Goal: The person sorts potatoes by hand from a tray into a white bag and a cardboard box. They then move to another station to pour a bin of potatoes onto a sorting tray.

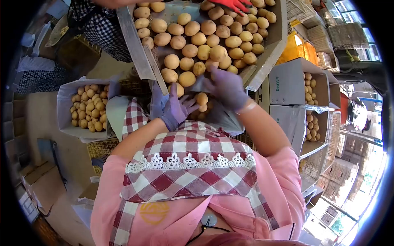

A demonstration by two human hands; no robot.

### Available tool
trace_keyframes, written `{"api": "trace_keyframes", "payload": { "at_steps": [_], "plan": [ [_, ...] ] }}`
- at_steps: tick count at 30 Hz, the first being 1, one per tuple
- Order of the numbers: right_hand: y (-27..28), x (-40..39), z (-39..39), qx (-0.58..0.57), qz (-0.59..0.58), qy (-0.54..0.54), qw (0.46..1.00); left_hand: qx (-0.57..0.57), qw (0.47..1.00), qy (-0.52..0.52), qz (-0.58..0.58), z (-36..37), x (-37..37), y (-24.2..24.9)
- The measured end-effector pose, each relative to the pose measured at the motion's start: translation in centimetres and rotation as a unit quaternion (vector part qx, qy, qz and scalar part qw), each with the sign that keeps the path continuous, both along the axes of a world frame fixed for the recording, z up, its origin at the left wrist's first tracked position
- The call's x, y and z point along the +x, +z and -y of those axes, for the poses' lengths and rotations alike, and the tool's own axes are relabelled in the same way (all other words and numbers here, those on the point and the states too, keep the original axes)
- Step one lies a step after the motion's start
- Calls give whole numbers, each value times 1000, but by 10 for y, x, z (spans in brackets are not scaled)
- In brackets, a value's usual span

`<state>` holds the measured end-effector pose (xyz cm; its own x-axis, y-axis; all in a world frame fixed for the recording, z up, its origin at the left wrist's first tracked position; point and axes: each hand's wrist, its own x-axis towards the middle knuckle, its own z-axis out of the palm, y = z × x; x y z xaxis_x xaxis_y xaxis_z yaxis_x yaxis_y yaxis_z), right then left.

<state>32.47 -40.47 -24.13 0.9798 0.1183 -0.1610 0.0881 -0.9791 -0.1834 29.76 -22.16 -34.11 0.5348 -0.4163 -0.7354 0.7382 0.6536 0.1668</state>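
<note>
Both hands wear purple gloves at the lower end of a sloped sorting tray (148, 61) full of round tan potatoes (192, 28). My left hand (177, 108) has its fingers spread, one fingertip against a potato (179, 89) at the tray's lip. Motion smears my right hand (228, 88), whose fingertips reach up to a potato (211, 64) at the lower edge; I cannot tell whether they grip it. Between and below the hands, several potatoes (201, 99) lie in an opening lined with grey plastic (225, 119), partly hidden by the hands.
On the left stands a lined box of potatoes (89, 107) above a yellow crate (102, 151). Stacked cardboard boxes (287, 84) with potatoes are on the right. Another person's red-gloved hand (234, 5) is over the tray's far side; a person in a checked apron (104, 30) stands upper left.
</note>
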Motion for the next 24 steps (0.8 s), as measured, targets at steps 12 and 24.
{"api": "trace_keyframes", "payload": {
  "at_steps": [12, 24],
  "plan": [
    [46, -46, 56, 322, 234, -122, 909, -137, 989, -42, -34, 11, 14, 20],
    [26, -20, 27, 190, 297, 90, 932, -123, 991, -47, -7, 10, 14, 16]
  ]
}}
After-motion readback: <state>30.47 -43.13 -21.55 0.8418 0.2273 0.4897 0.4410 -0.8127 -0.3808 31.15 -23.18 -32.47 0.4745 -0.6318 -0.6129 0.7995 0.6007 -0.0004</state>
